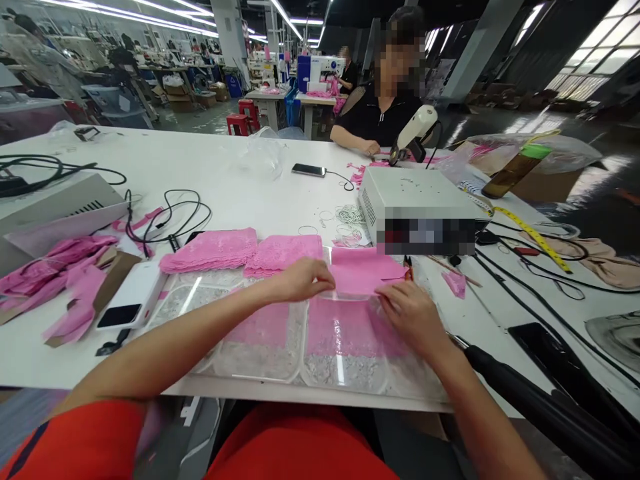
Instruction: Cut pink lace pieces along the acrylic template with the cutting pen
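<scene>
A smooth pink fabric piece [361,268] lies between my hands, over the far edge of a clear plastic template [345,373]. My left hand [306,279] pinches its left near corner, thumb and fingertips together. At the right near corner, my right hand [413,310] has its fingertips closed on the same edge. More pink fabric shows through the template below. Just left of my left hand sit two stacks of pink lace pieces, one nearer [285,253] and one further left [215,250]. A second clear template panel [250,367] lies under my left forearm.
Behind the fabric stands a grey control box [420,187]. A black-handled tool [510,380] lies by my right forearm, with cables around it. To the left are a white device [131,293] and pink scraps [65,267]. A person in black [385,113] sits across the table.
</scene>
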Demonstrator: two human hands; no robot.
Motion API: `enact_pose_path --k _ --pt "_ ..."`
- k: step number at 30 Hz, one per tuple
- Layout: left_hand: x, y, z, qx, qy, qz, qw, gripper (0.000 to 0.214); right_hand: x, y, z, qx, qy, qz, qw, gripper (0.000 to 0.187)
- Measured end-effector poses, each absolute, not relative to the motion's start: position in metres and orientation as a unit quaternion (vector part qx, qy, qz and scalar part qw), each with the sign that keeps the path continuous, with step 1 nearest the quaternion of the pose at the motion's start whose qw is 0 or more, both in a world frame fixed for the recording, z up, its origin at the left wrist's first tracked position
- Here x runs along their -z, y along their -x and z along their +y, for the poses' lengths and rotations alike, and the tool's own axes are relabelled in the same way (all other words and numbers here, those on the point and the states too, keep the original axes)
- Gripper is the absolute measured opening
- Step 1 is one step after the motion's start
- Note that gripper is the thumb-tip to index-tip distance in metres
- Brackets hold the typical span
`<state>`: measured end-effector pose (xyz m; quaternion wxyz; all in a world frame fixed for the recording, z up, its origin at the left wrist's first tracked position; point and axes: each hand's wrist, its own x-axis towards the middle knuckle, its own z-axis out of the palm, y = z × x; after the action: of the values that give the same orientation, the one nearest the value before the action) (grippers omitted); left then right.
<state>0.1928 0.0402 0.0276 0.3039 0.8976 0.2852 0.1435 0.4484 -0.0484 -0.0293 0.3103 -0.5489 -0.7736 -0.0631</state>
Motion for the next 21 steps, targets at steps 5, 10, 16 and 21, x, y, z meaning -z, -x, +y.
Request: enact_pose_path --k 5,10,16,21 --pt "-0.008 -0.168 -0.013 -0.100 -0.916 0.250 0.297 0.019 0.037 -0.438 -0.104 0.072 0.417 -0.852 0.308 0.014" --pt "0.003 -0.168 -0.029 -0.081 -0.930 0.251 0.255 0.025 0.043 -0.440 -0.113 0.040 0.403 -0.859 0.312 0.021" --pt "-0.002 -0.171 -0.034 -0.074 -0.935 0.265 0.224 0.029 0.042 -0.443 -0.113 0.010 0.410 -0.854 0.321 0.026" --pt "-0.004 -0.174 -0.036 -0.066 -0.933 0.283 0.214 0.027 0.041 -0.444 -0.113 0.003 0.408 -0.856 0.318 0.026"
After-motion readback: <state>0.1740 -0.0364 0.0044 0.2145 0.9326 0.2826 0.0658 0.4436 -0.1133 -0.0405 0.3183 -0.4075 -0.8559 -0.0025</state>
